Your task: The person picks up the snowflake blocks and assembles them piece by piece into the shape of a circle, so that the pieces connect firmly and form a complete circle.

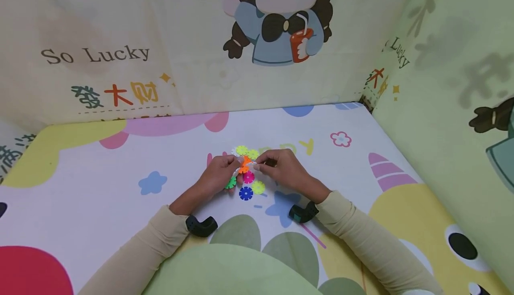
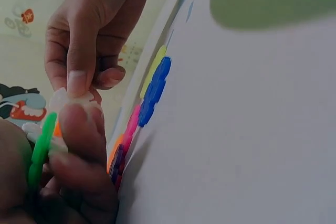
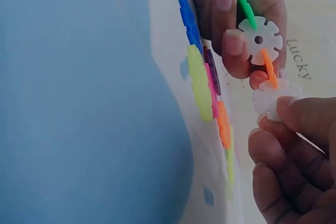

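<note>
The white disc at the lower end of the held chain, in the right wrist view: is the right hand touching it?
Touching. The right wrist view shows the right hand pinching the white disc, its thumb lying over the disc's edge.

Count of hands: 2, 1 left (image 1: 223, 171), 1 right (image 1: 287, 168). Sleeves (image 1: 160, 237): 2. Black wrist devices (image 1: 202, 226): 2, 1 per wrist.

Held chain (image 3: 269, 68): 1, 4 discs linked. Breakdown: 1 green disc (image 3: 246, 9), 2 white discs (image 3: 269, 40), 1 orange disc (image 3: 270, 74).

Loose on the table (image 1: 120, 223), by colour: 1 blue disc (image 1: 246, 193), 1 pink disc (image 1: 248, 177), 1 dark purple disc (image 3: 212, 71), 3 yellow discs (image 1: 258, 187), at least 1 more orange. Exact loose total unclear, hands cover part of the pile.
</note>
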The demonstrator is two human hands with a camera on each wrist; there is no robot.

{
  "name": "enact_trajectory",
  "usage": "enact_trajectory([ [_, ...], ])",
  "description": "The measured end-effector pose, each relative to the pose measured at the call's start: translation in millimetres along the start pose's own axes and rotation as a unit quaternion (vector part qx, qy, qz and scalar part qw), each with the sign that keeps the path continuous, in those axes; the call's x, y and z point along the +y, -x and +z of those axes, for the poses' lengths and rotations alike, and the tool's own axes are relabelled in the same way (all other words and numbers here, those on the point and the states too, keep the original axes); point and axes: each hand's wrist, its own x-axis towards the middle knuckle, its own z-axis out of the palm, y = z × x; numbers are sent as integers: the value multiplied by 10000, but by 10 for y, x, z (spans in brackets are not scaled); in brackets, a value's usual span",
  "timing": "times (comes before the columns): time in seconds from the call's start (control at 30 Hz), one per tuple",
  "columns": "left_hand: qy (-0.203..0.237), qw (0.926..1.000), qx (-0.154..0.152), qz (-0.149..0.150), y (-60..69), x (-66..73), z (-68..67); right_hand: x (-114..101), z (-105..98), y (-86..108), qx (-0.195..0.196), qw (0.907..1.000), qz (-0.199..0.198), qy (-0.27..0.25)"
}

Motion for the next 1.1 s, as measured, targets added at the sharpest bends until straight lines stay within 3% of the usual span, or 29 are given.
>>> enact_trajectory([
  [0.17,334,9993,-140,42,-39,-18,-39,5,-26,-4,-127,9996,193,179],
  [0.27,788,9968,-122,87,-52,-34,-73,1,-42,-14,-330,9988,318,195],
  [0.4,1745,9846,-3,-145,-76,-44,-111,-15,-66,-28,-745,9962,447,86],
  [0.5,2220,9745,92,-328,-98,-47,-125,-9,-79,-29,-1156,9922,464,50],
  [0.67,2654,9636,14,-310,-100,-47,-130,11,-104,-19,-1753,9833,478,-52],
  [0.83,3124,9495,-92,-287,-79,-29,-121,25,-143,2,-2000,9788,441,51],
  [1.0,3024,9527,20,-302,-71,-13,-126,39,-151,22,-2178,9756,229,164],
  [1.1,2849,9582,63,-262,-86,-16,-135,38,-144,28,-2281,9733,106,255],
])
